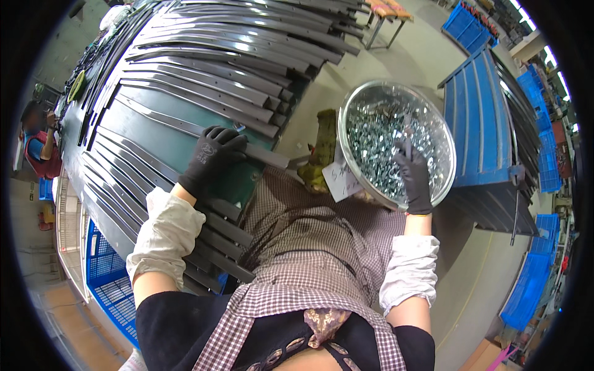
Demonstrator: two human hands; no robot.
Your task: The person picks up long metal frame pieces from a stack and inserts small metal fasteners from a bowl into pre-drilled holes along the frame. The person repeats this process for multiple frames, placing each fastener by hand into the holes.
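My left hand (217,155), in a black glove, is closed around one dark metal strip (267,155) near its end, at the edge of a green-topped table (171,143). My right hand (413,174), gloved alike, is over a round metal bowl (341,139) of small shiny metal fasteners (378,139). A small piece sticks up at its fingertips; its exact kind cannot be told. Many more dark metal strips (209,88) lie side by side on the table, above and below the held one.
Beside the bowl are a yellow-green cloth (325,139) and a card bearing writing (341,181). A blue metal bin (478,120) with long dark strips stands right. Blue plastic crates (109,278) stand lower left. Another person (41,148) is at the table's far left.
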